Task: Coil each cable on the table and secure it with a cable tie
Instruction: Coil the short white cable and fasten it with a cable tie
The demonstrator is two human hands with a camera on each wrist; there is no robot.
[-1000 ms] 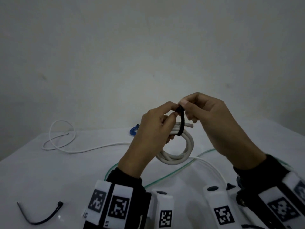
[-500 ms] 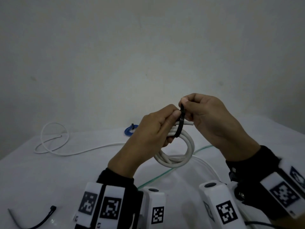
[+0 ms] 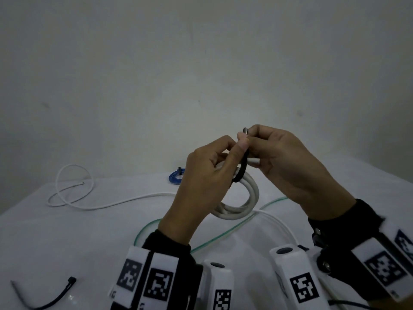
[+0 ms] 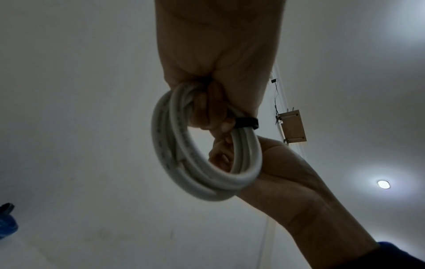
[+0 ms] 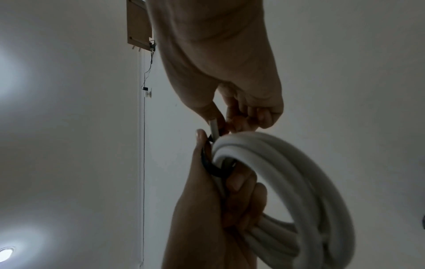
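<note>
Left hand (image 3: 201, 175) grips the white coil (image 3: 243, 206) up above the table (image 3: 44, 231), thumb pinning the black tie (image 3: 242, 168) looped round it. Right hand (image 3: 288, 166) pinches the tie's tail at the top. I'd keep the strands bunched and pull that tail straight through till snug
</note>
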